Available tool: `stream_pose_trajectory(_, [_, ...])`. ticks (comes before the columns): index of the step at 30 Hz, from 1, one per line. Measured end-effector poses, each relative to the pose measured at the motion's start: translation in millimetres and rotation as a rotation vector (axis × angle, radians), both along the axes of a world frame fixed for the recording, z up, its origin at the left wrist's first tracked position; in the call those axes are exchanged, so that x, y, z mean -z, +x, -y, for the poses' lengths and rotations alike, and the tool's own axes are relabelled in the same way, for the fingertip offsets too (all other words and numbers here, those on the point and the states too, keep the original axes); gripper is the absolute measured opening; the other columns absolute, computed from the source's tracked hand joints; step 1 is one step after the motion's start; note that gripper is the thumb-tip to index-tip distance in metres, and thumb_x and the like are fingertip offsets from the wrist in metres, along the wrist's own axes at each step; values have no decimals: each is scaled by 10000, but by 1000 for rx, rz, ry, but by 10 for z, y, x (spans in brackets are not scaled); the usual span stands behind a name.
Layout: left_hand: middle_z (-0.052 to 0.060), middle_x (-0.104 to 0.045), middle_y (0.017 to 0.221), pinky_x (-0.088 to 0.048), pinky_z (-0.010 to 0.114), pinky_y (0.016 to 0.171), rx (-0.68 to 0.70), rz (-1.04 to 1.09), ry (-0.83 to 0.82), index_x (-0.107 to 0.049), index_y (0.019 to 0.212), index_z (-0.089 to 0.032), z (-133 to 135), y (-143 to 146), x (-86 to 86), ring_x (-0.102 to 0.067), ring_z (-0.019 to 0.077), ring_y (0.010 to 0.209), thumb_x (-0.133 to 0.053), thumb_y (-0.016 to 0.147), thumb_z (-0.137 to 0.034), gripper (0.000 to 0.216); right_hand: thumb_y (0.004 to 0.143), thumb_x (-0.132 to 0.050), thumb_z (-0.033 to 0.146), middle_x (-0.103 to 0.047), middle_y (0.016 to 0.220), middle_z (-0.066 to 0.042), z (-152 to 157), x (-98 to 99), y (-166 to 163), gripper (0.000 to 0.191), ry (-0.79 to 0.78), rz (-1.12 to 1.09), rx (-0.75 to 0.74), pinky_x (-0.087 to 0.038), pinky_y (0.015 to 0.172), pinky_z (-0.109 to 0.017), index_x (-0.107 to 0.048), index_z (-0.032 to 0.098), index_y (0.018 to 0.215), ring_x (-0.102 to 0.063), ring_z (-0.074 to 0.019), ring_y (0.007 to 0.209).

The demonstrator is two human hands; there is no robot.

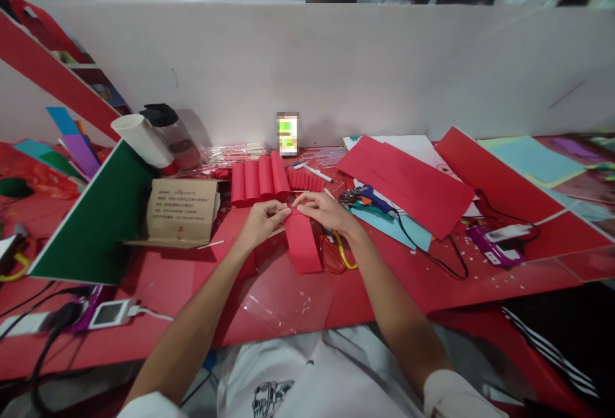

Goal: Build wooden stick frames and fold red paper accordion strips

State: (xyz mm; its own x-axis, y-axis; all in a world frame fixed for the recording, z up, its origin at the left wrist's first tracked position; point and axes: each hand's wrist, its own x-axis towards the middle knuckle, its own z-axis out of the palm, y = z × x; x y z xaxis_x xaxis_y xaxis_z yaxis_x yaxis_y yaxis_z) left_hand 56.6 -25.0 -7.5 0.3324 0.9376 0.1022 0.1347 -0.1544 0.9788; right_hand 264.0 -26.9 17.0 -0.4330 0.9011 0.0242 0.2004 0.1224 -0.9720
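Observation:
Both my hands meet over the middle of the red table (pixel 158 283). My left hand (pixel 262 221) and my right hand (pixel 321 208) each pinch the top edge of a strip of red paper (pixel 303 245), which hangs down toward me. Just behind the hands stands a row of folded, pleated red paper pieces (pixel 259 178). Scissors with red and yellow handles (pixel 336 253) lie under my right wrist.
A cardboard box (pixel 181 210), a green board (pixel 96 219) and a white cup (pixel 141 139) sit to the left. Large red sheets (pixel 408 181), a blue glue gun (pixel 369 200) with its black cable and a phone (pixel 287 133) against the white wall lie behind and to the right.

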Motion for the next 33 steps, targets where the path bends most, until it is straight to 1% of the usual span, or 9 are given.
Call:
stream_pose_trajectory(5, [-9,-624,704,-409,212,566,-33,-12,134,-699,969,-161,33,37,12,-513,102,599,-661,877,-445,300,898,-564,309,-481,593,69,38,-23,-41,144,80,-21,66,-291,520,-224,-635,201,962,-403,-93,512])
stream_pose_trajectory(8, [20,-705,845,-440,227,624,-71,-58,234,-733,1037,-175,56,54,-10,-542,108,647,-721,835,-383,290,889,-577,292,-444,590,77,33,50,-102,105,126,-71,156,-278,518,-228,-616,209,939,-359,-89,505])
stream_pose_trajectory(10, [40,-739,892,-465,243,651,-90,-44,222,-756,1023,-172,61,59,-23,-580,124,675,-760,797,-369,300,891,-578,297,-434,583,80,27,113,-128,102,109,-109,179,-276,508,-229,-615,217,944,-347,-91,493])
stream_pose_trajectory(13, [58,-766,891,-503,268,673,-122,-33,167,-777,998,-165,56,57,-28,-638,159,712,-784,771,-372,308,897,-591,317,-582,723,38,23,184,-128,126,135,-146,174,-387,570,-234,-646,222,959,-494,-106,586])
stream_pose_trajectory(15, [68,-778,917,-527,289,713,-144,-51,163,-785,994,-168,46,49,-20,-673,183,762,-781,775,-374,301,868,-654,328,-677,925,-7,21,206,-112,153,196,-165,150,-479,702,-262,-676,220,974,-620,-141,776])
stream_pose_trajectory(17, [73,-783,936,-541,309,758,-140,-81,174,-788,997,-173,35,34,-7,-693,199,803,-760,798,-378,287,833,-712,324,-711,1034,-34,22,216,-98,197,242,-160,117,-514,805,-297,-703,217,999,-664,-178,920])
stream_pose_trajectory(22, [78,-772,983,-536,316,781,-109,-179,273,-778,1039,-192,14,-7,21,-687,197,835,-722,843,-408,297,839,-713,299,-756,1018,-53,29,238,-107,198,267,-131,156,-542,860,-325,-732,200,1010,-706,-195,940])
stream_pose_trajectory(26, [72,-751,990,-513,292,745,-112,-214,352,-773,1028,-200,7,-8,46,-657,176,831,-719,853,-399,270,832,-714,294,-760,1020,-62,24,270,-120,212,261,-124,201,-554,835,-318,-724,190,1017,-717,-198,927])
stream_pose_trajectory(33, [69,-736,942,-487,286,728,-108,-206,313,-772,986,-188,12,1,65,-644,165,796,-688,876,-375,232,866,-677,337,-761,963,-60,1,264,-75,171,325,-4,210,-534,848,-349,-742,196,939,-697,-213,907])
